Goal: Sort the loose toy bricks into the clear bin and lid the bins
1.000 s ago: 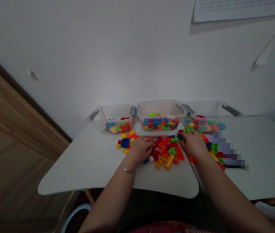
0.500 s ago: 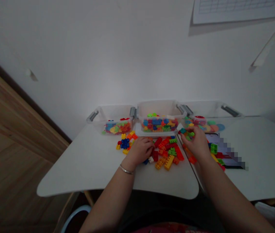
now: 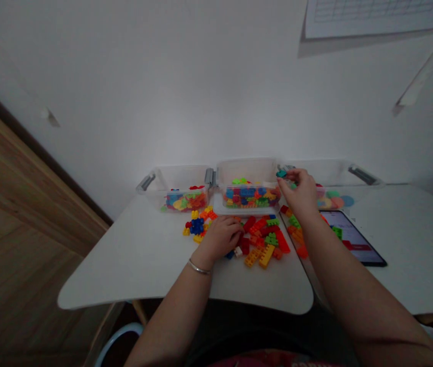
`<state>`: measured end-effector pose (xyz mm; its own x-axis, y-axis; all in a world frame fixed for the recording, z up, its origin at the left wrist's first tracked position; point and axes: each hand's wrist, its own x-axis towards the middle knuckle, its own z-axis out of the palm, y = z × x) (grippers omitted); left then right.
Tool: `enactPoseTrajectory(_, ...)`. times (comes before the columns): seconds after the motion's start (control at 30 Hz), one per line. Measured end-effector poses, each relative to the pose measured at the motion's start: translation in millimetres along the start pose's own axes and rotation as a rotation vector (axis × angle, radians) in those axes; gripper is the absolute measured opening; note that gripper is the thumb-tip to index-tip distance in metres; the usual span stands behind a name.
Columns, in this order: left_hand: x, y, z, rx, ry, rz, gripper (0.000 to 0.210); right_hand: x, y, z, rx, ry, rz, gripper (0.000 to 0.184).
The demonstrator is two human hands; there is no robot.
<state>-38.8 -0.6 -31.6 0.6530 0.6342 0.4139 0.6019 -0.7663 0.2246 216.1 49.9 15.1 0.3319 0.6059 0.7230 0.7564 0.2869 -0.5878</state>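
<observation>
My right hand (image 3: pixel 299 191) is raised at the right end of the middle clear bin (image 3: pixel 247 171), pinching a small teal toy brick (image 3: pixel 281 174) by the bin's rim. Something greenish shows below its fingers; whether it is held too I cannot tell. My left hand (image 3: pixel 224 235) rests low on the pile of toy bricks, fingers curled in beside a dark red brick (image 3: pixel 244 245); what lies under them is hidden. Right of it are yellow bricks (image 3: pixel 265 256), a long red-orange brick (image 3: pixel 282 240) and a green brick (image 3: pixel 272 238). A blue piece (image 3: pixel 197 226) lies left of this hand.
A left clear bin (image 3: pixel 180 176) and a right clear bin (image 3: pixel 333 171) flank the middle one against the wall, both with coloured pieces inside. A tablet (image 3: pixel 367 250) lies on the right tabletop under my right forearm, with bricks on it. A seam divides the white tables (image 3: pixel 132 265).
My right hand has risen from the bricks near the tablet up to the middle bin's rim, carrying the teal brick. More of the tablet shows. My left hand has stayed put.
</observation>
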Motion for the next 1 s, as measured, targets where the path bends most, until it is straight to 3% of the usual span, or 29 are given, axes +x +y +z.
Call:
enactPoseTrajectory(0.27, 0, 0, 0.7, 0.007, -0.009, -0.005, 0.019, 11, -11, 8, -0.209, -0.209, 0.012, 0.026)
enactPoseTrajectory(0.4, 0, 0, 0.0, 0.005, -0.019, -0.008, 0.020, 10, -6, 5, -0.129, -0.270, -0.017, 0.028)
enactPoseTrajectory(0.63, 1, 4, -5.1, 0.007, -0.050, -0.010, 0.018, -15, 15, -19, 0.030, -0.054, 0.056, 0.027)
enactPoseTrajectory(0.73, 1, 5, -6.0, 0.008, -0.048, -0.014, 0.018, -27, 26, -29, -0.124, -0.222, 0.070, 0.024)
enactPoseTrajectory(0.83, 1, 6, -5.8, 0.009, -0.046, -0.007, 0.018, -37, 34, -34, -0.429, -0.442, 0.001, 0.028)
enactPoseTrajectory(1.0, 1, 4, -3.1, -0.001, -0.043, -0.013, 0.018, -47, 35, -32, -0.737, -0.611, -0.039, 0.041)
